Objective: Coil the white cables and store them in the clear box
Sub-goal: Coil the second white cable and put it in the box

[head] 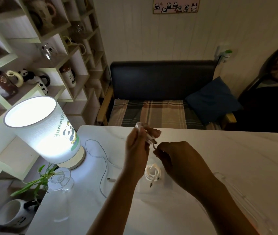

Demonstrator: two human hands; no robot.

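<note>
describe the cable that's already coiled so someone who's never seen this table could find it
Start at the glowing lamp on the white table's left side and look right, past the loose thin cable snaking flat. Below both hands lies the coiled cable, inside the faint clear box. It alone is a tight white ring lying untouched; the other bundle is held up.

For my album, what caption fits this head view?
Both hands wind a white cable above a coiled one.
</note>
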